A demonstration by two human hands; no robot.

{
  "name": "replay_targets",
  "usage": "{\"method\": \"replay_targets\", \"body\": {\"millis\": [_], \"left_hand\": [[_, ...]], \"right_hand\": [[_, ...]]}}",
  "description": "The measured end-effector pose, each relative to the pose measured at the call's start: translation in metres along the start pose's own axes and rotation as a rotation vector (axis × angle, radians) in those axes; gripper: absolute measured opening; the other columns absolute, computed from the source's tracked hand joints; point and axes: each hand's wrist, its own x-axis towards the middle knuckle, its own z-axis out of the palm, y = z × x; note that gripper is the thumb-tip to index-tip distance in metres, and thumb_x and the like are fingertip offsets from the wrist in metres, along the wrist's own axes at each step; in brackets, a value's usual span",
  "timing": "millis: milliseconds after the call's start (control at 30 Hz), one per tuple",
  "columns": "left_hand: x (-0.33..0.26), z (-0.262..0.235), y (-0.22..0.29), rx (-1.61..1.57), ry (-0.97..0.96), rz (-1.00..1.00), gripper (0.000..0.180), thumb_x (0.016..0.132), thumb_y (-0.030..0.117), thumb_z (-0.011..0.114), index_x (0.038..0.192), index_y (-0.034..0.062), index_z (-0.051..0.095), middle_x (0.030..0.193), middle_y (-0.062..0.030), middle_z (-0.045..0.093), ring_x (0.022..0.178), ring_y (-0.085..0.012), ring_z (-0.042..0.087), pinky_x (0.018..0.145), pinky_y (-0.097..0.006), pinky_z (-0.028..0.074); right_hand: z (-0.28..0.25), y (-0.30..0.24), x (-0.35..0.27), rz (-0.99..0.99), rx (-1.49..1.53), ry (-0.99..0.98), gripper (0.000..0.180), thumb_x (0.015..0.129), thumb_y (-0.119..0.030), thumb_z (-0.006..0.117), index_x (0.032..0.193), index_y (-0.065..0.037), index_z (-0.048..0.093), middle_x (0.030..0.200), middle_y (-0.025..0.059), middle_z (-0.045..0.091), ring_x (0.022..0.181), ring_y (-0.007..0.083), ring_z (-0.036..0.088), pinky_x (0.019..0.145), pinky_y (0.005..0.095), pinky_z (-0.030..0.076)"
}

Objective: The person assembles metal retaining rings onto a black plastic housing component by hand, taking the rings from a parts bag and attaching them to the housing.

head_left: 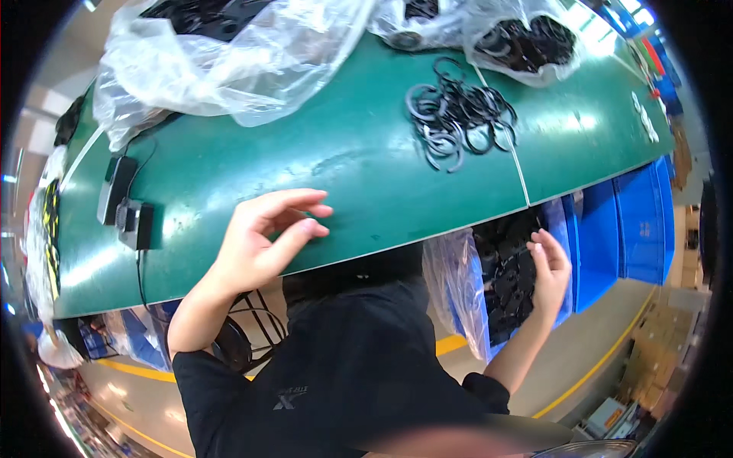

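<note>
My left hand [271, 233] hovers over the near side of the green table [328, 160]. Its fingers are loosely bent, the thumb stands apart from the index finger, and nothing shows between them. Beyond the table's front edge, my right hand [551, 271] is at the right side of a bin lined with clear plastic. Many flat black parts [508, 282] fill that bin. The right fingers are slightly curled and apart, with nothing visible in them. Farther back on the table lies a tangled pile of black C-shaped rings [462, 114].
Large clear plastic bags [229, 76] with black parts cover the table's far left. Another bag of black parts [523, 46] stands far right. A black power adapter [135, 224] with a cable lies at left. Blue bins [641, 221] hang along the right front edge.
</note>
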Motion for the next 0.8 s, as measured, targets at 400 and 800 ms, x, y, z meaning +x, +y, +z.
{"method": "replay_targets", "body": {"millis": [400, 800], "left_hand": [[-0.001, -0.009, 0.009, 0.426, -0.033, 0.377, 0.021, 0.08, 0.002, 0.058, 0.1, -0.0019, 0.061, 0.083, -0.0139, 0.066, 0.075, -0.0244, 0.065, 0.067, -0.03, 0.051], [-0.004, -0.017, 0.001, 0.407, 0.013, 0.441, 0.023, 0.081, 0.002, 0.057, 0.103, -0.0024, 0.06, 0.086, -0.0148, 0.066, 0.076, -0.0264, 0.065, 0.068, -0.031, 0.053]], "right_hand": [[0.257, -0.227, 0.12, -0.913, -0.184, -0.575, 0.025, 0.077, -0.012, 0.065, 0.098, 0.001, 0.064, 0.087, 0.0106, 0.067, 0.078, 0.0163, 0.063, 0.073, 0.0268, 0.049], [0.441, -0.264, 0.183, -1.044, -0.802, -0.544, 0.067, 0.06, -0.031, 0.078, 0.116, -0.002, 0.056, 0.106, 0.0197, 0.061, 0.1, 0.0319, 0.058, 0.088, 0.0364, 0.045]]}}
